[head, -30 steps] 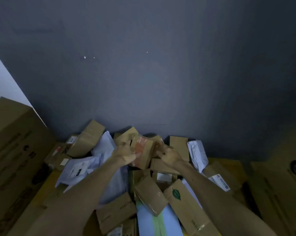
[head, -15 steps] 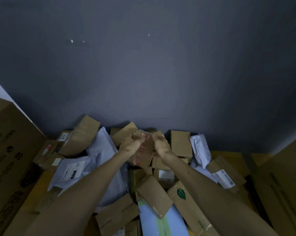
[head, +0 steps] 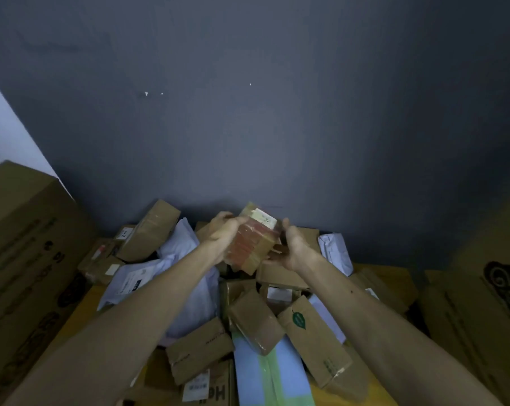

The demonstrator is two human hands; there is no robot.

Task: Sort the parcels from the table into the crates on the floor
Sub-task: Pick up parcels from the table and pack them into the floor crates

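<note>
Backed by a dark grey wall [head: 277, 127]. Flanked by large cartons, left [head: 22, 244] and right [head: 482, 303]. On the yellow table [head: 394, 273], a heap of parcels [head: 253, 317]. Above it, a small red-taped parcel [head: 249, 247], gripped by the left hand [head: 224, 232] and clasped by the right hand [head: 294, 247], fingers curled.

Parcels [head: 256, 320] are heaped on the table [head: 394, 275] against the wall [head: 277, 127]. A left carton [head: 28, 244] and, apparently, a right carton [head: 488, 312] are stood alongside.
</note>
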